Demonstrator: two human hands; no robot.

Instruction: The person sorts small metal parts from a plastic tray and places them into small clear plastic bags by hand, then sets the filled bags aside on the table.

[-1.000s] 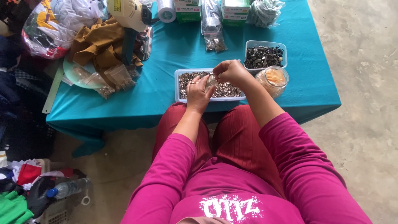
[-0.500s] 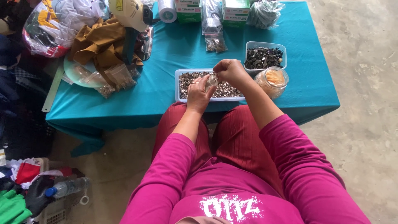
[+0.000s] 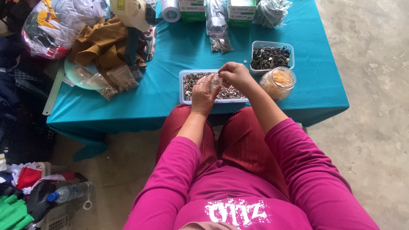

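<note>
So we've got both hands up over the clear tray (image 3: 185,87) of small metal rings, right at the near edge of the teal table (image 3: 170,59). Our left hand (image 3: 203,94) and right hand (image 3: 235,76) are both pinched shut on one small clear piece (image 3: 216,80) held between the fingertips, just above the rings. Can't really tell what the piece is, too small. Just to the right sits a round jar (image 3: 279,82) of orange bits, and behind it a second tray (image 3: 272,57) full of dark parts. Brown cloth (image 3: 104,42) is piled off to the left.
</note>
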